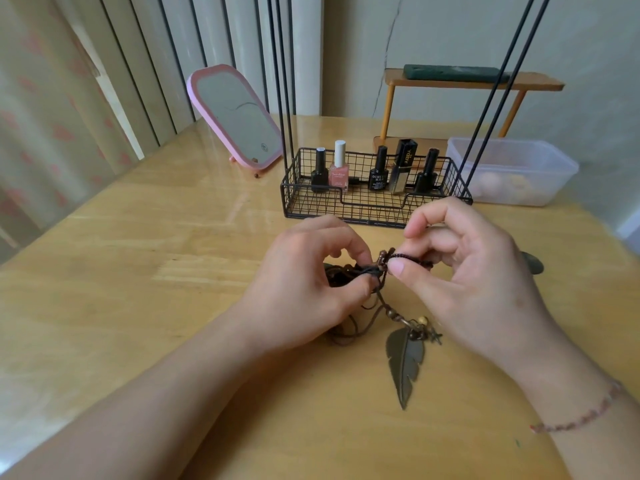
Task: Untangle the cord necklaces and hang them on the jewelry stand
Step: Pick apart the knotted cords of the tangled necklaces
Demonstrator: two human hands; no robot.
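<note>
A dark brown tangle of cord necklaces [375, 266] is held just above the wooden table [145, 271] between both hands. My left hand [304, 289] pinches the bundle from the left. My right hand [467, 271] pinches a beaded loop of cord between thumb and forefinger. A bronze feather pendant [403, 358] with small beads hangs from the cords and lies on the table below. The black wire jewelry stand [374, 209] sits just behind my hands; its thin uprights [284, 81] rise out of the top of the frame, so its hanging bars are hidden.
Several nail polish bottles [338, 169] stand in the stand's basket tray. A pink mirror [235, 116] leans at the back left. A clear plastic box [512, 168] sits at the back right, in front of a small wooden shelf [471, 83]. A dark object [533, 263] lies past my right hand.
</note>
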